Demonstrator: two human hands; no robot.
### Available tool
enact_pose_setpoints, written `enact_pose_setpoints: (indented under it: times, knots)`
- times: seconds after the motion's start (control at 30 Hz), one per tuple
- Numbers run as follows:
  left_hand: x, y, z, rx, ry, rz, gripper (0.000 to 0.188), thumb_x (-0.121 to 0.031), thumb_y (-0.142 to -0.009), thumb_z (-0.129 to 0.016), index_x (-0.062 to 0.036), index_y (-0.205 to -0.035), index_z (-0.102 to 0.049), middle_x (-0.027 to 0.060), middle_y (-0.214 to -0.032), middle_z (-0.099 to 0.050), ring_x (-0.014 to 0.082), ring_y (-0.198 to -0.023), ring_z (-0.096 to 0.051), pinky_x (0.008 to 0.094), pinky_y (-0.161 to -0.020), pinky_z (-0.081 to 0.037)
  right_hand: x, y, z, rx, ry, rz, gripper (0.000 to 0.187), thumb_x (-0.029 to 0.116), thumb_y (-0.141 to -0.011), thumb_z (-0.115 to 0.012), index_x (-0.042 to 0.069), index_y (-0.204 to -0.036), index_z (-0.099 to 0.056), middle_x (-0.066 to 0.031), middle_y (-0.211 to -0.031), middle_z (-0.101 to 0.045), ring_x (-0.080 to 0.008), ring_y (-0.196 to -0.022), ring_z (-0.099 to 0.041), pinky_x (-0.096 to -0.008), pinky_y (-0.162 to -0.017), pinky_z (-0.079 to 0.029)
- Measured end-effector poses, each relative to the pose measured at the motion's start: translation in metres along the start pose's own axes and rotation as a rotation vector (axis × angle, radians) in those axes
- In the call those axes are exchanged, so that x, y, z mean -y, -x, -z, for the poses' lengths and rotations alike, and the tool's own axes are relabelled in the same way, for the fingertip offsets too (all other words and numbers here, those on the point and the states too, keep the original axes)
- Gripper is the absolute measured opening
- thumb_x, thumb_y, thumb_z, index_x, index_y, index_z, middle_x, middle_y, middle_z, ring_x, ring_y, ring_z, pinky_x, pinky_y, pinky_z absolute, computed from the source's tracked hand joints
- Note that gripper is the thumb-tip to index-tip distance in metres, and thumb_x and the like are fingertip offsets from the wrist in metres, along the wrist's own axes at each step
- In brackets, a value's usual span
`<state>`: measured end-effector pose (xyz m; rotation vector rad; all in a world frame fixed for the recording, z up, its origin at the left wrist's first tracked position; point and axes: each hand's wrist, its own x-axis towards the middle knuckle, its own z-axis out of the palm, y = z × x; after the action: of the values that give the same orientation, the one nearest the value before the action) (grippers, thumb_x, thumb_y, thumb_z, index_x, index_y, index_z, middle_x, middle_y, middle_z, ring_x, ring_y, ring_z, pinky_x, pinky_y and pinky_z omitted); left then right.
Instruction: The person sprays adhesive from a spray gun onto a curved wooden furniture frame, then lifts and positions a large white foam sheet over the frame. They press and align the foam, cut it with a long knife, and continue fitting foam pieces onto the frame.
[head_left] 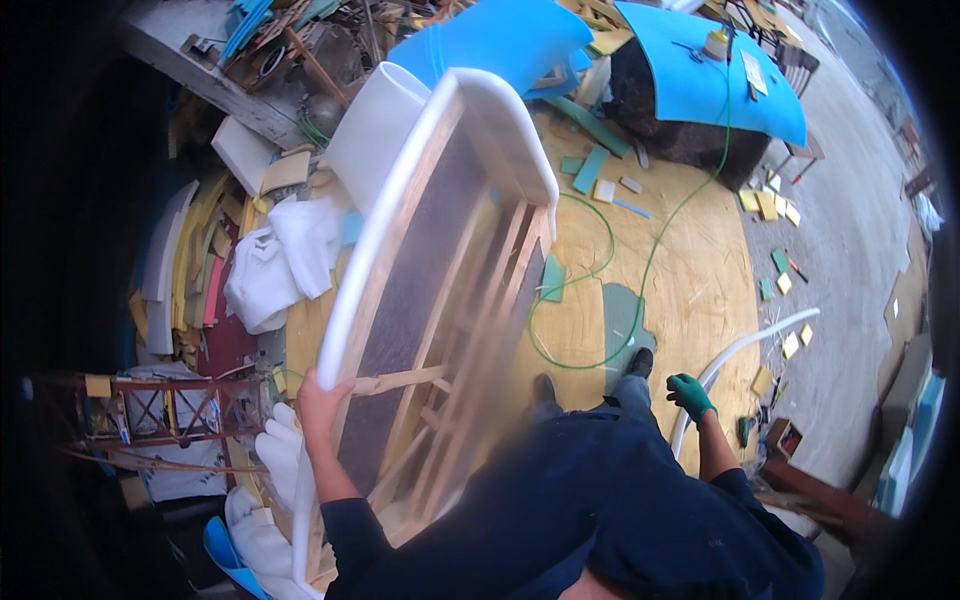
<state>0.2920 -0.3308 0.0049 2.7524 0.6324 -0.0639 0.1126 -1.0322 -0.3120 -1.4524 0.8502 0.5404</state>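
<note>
Along our left side stretches a long frame (420, 265), wooden with dark panels and slats, its rim wrapped in thick white padding (368, 235). Our bare left hand (322, 408) clasps that padded rim, the thumb on the inner side near a wooden crosspiece (402, 380) and the palm against the outer side. Our right hand (690, 395), in a green glove, is well apart from the frame, its fingers curled; a curved white strip (765, 330) lies just beside it, and we cannot tell whether the glove pinches the strip or only covers part of it. We have our shoes (641, 362) to the right of the frame, on a yellowish board (700, 300), where a thin green hose (655, 246) loops ahead of us. Beyond the hose, a blue sheet (690, 75) drapes over a dark block (650, 105), and a second blue sheet (500, 45) sits past the frame's far end. A white sheet (370, 130) curls up behind the rim. Farther left we see white cloth (285, 260), stacked foam strips (190, 275) and a reddish metal truss (165, 410). Right of the board, yellow scraps (768, 206) and a drill (743, 430) lie near the grey floor (840, 230).
</note>
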Motion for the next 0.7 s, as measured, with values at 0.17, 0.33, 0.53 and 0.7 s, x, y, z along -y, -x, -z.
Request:
enact_pose_setpoints:
  times: [0.17,0.33,0.53,0.7]
  knots:
    - [-0.019,0.022,-0.009,-0.170,-0.157,0.072,0.073,-0.037,-0.069,-0.094,-0.0039,-0.126,-0.064,0.0241,-0.128,-0.068,0.0404,-0.121,-0.065,0.0513,-0.104,-0.048,0.052,-0.051,0.043,0.114,0.088,0.150,0.038,0.038,-0.100,-0.064,0.006,-0.121,-0.068,-0.0051,-0.106,-0.072,-0.0177,-0.088,-0.073,-0.0314,-0.074,-0.053]
    - [-0.083,0.070,-0.055,-0.638,-0.299,0.044,0.084,-0.034,-0.075,-0.092,-0.0042,-0.145,-0.056,0.0215,-0.153,-0.053,0.0428,-0.141,-0.049,0.0570,-0.120,-0.034,0.097,-0.086,0.146,0.027,0.140,0.180,0.036,0.038,-0.100,-0.064,0.007,-0.118,-0.070,-0.0037,-0.102,-0.072,-0.0169,-0.084,-0.072,-0.0314,-0.071,-0.052]
    - [-0.146,0.155,-0.250,0.003,0.399,-0.061,0.020,-0.017,-0.096,-0.070,-0.0032,-0.111,-0.068,0.0169,-0.104,-0.070,0.0366,-0.103,-0.067,0.0457,-0.093,-0.052,0.157,-0.149,0.241,-0.117,0.301,0.148,0.031,0.035,-0.096,-0.066,0.006,-0.108,-0.070,-0.0029,-0.094,-0.068,-0.0155,-0.074,-0.069,-0.0297,-0.064,-0.049]
    - [-0.108,0.271,-0.414,0.923,0.318,0.166,0.036,-0.026,-0.095,-0.070,-0.0069,-0.124,-0.075,0.0126,-0.123,-0.073,0.0290,-0.114,-0.067,0.0460,-0.098,-0.053,0.214,-0.193,0.234,0.034,0.224,0.296,0.033,0.037,-0.100,-0.066,0.007,-0.113,-0.070,-0.0019,-0.097,-0.069,-0.0138,-0.077,-0.068,-0.0283,-0.067,-0.048]
